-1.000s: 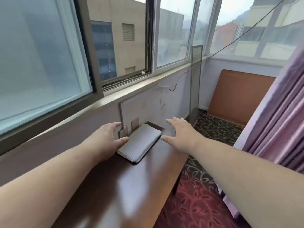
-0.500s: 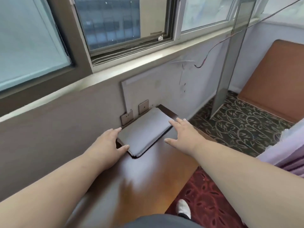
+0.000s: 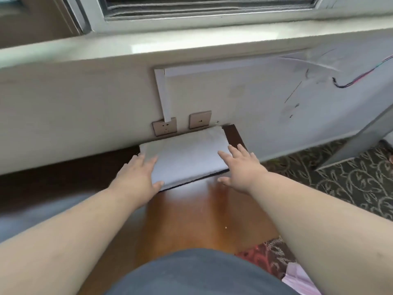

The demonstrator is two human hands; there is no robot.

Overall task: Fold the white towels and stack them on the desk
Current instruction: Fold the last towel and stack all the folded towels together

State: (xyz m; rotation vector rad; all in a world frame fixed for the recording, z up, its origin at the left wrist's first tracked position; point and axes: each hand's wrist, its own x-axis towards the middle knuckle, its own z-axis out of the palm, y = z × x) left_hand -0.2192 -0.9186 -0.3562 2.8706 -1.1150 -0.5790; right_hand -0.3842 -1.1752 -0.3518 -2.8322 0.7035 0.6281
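A folded white towel [image 3: 187,154] lies flat at the far end of the brown wooden desk [image 3: 191,211], pushed against the wall. My left hand [image 3: 138,177] rests on the towel's near left corner, fingers spread and thumb at its front edge. At the towel's right edge sits my right hand [image 3: 240,167], its fingers apart and touching the top while the thumb hangs in front of the towel. Neither hand grips it. Whether more than one towel is in the pile cannot be told.
Two wall sockets [image 3: 164,127] sit just behind the towel, under a white cable duct [image 3: 163,92]. A window sill [image 3: 191,39] runs above. Patterned carpet [image 3: 350,188] lies to the right of the desk, with a loose wire [image 3: 350,81] on the wall.
The view has tilted down and closer to the desk. Both hands have settled onto the towel's left and right sides; the towel itself has not moved.
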